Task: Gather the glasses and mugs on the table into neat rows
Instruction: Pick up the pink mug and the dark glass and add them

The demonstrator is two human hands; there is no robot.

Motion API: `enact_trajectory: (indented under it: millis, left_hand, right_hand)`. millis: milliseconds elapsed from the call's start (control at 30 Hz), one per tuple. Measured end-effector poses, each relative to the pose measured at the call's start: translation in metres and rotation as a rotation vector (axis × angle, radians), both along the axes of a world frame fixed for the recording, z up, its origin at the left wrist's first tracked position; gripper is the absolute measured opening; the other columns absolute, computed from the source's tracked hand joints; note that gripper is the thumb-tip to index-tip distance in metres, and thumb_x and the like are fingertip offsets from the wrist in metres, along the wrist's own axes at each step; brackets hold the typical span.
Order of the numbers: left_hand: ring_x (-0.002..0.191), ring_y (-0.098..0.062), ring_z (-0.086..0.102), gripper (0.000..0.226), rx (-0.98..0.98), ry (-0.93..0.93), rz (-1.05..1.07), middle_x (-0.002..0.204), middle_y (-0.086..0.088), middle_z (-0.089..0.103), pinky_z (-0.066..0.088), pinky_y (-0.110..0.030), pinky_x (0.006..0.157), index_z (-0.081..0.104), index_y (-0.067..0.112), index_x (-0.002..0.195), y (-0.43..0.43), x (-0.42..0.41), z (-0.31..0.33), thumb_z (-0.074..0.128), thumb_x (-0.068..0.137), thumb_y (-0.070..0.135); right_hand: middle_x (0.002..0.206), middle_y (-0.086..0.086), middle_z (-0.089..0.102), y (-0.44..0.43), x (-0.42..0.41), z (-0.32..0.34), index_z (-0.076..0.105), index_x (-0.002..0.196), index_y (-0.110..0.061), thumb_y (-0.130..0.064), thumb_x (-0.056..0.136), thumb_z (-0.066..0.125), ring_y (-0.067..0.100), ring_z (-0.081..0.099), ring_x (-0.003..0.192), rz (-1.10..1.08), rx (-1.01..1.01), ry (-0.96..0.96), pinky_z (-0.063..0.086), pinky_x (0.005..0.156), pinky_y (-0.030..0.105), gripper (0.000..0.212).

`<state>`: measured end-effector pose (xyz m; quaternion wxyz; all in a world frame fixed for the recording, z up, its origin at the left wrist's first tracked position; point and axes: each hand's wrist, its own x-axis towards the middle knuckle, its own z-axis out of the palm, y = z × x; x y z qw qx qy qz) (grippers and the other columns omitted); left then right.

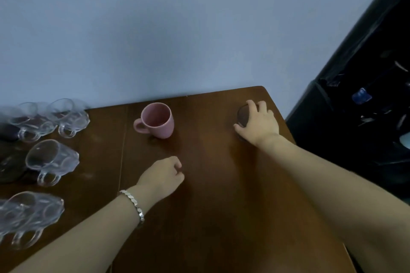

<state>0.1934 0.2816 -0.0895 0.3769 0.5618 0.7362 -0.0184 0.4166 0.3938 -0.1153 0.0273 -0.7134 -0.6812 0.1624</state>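
Note:
A pink mug (157, 120) stands upright near the far edge of the brown wooden table (210, 184), handle to the left. My right hand (259, 123) is wrapped over a dark clear glass (243, 115) near the table's far right corner. My left hand (163, 176), with a silver bracelet at the wrist, rests on the table in front of the pink mug with fingers curled and nothing in it. Several clear glass mugs with handles stand at the left: a group at the back (64, 117), one in the middle (52, 160), more at the front left (28, 215).
A pale blue wall rises right behind the table. A black bag or case (363, 95) with small items stands off the table's right side. Dark glasses (8, 161) show at the far left edge, partly cut off.

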Motion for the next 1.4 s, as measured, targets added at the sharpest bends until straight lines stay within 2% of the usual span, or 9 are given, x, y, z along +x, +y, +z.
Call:
enact_trajectory:
  millis: [100, 200, 267, 367, 467, 633, 800, 1133, 1400]
  left_hand:
    - [0.089, -0.019, 0.059, 0.024, 0.116, 0.044, 0.041, 0.095, 0.003, 0.062, 0.050, -0.033, 0.081, 0.060, 0.017, 0.111, 0.004, -0.009, -0.003, 0.053, 0.089, 0.017]
    - [0.093, -0.019, 0.057, 0.030, 0.581, 0.128, 0.030, 0.111, -0.007, 0.058, 0.044, -0.024, 0.071, 0.060, 0.011, 0.116, 0.011, -0.018, 0.003, 0.060, 0.086, 0.010]
    - [0.108, -0.031, 0.055, 0.046, 0.765, 0.213, -0.051, 0.122, -0.016, 0.053, 0.050, -0.032, 0.079, 0.056, 0.005, 0.122, 0.026, -0.025, 0.005, 0.068, 0.078, 0.008]
    - [0.138, -0.035, 0.028, 0.084, 0.623, 0.301, -0.094, 0.151, -0.015, 0.028, 0.028, -0.045, 0.111, 0.030, 0.008, 0.144, 0.062, -0.035, 0.000, 0.074, 0.073, 0.021]
    - [0.148, -0.025, 0.004, 0.107, 0.318, 0.284, -0.088, 0.161, -0.004, 0.003, 0.014, -0.045, 0.118, 0.005, 0.018, 0.151, 0.093, -0.047, -0.003, 0.076, 0.071, 0.031]
    - [0.128, -0.037, 0.040, 0.097, 0.218, 0.270, -0.038, 0.150, -0.005, 0.023, 0.036, -0.044, 0.106, 0.025, 0.030, 0.146, 0.092, -0.053, 0.003, 0.079, 0.066, 0.019]
    - [0.109, -0.039, 0.053, 0.089, 0.210, 0.191, -0.010, 0.133, -0.011, 0.026, 0.050, -0.044, 0.094, 0.035, 0.029, 0.138, 0.038, -0.046, 0.013, 0.082, 0.063, 0.023]
    - [0.120, -0.012, 0.051, 0.092, 0.255, 0.113, 0.039, 0.146, 0.011, 0.030, 0.048, -0.025, 0.093, 0.030, 0.025, 0.141, -0.179, -0.086, 0.057, 0.078, 0.066, 0.045]
    - [0.104, -0.018, 0.059, 0.079, 0.173, 0.310, 0.130, 0.132, 0.003, 0.036, 0.047, -0.023, 0.071, 0.023, 0.037, 0.140, -0.286, -0.215, 0.069, 0.059, 0.074, 0.062]
  right_hand:
    - [0.147, 0.013, 0.024, 0.000, 0.006, 0.002, 0.018, 0.146, -0.023, -0.041, 0.079, 0.065, 0.038, 0.042, 0.122, 0.062, -0.037, -0.008, 0.049, 0.090, 0.042, 0.084]
    - [0.145, 0.012, 0.026, 0.000, 0.013, 0.012, 0.017, 0.146, -0.025, -0.038, 0.074, 0.072, 0.035, 0.051, 0.115, 0.139, -0.133, -0.005, 0.057, 0.083, 0.039, 0.092]
    - [0.143, 0.009, 0.029, -0.004, 0.016, 0.020, 0.019, 0.146, -0.026, -0.037, 0.071, 0.075, 0.032, 0.057, 0.107, 0.148, -0.169, 0.018, 0.059, 0.077, 0.036, 0.094]
    - [0.139, 0.004, 0.033, -0.021, 0.016, 0.025, 0.022, 0.145, -0.028, -0.037, 0.069, 0.078, 0.029, 0.059, 0.104, 0.142, -0.175, 0.068, 0.060, 0.073, 0.032, 0.095]
    - [0.136, 0.001, 0.035, -0.042, 0.016, 0.030, 0.024, 0.144, -0.031, -0.039, 0.068, 0.079, 0.025, 0.058, 0.105, 0.144, -0.164, 0.126, 0.060, 0.071, 0.028, 0.094]
    - [0.135, -0.002, 0.035, -0.075, 0.012, 0.037, 0.023, 0.145, -0.031, -0.039, 0.069, 0.078, 0.023, 0.056, 0.110, 0.186, -0.201, 0.162, 0.059, 0.075, 0.026, 0.094]
    - [0.137, -0.002, 0.034, -0.108, 0.000, 0.047, 0.022, 0.145, -0.032, -0.038, 0.070, 0.078, 0.024, 0.054, 0.114, 0.180, -0.217, 0.189, 0.059, 0.081, 0.029, 0.094]
    - [0.134, -0.003, 0.035, -0.210, -0.060, 0.079, 0.024, 0.143, -0.035, -0.040, 0.069, 0.077, 0.029, 0.056, 0.114, 0.241, -0.259, 0.206, 0.056, 0.088, 0.038, 0.091]
    - [0.136, -0.002, 0.035, -0.293, -0.176, 0.096, 0.026, 0.143, -0.033, -0.035, 0.071, 0.078, 0.027, 0.055, 0.116, 0.331, -0.291, 0.224, 0.056, 0.087, 0.032, 0.089]
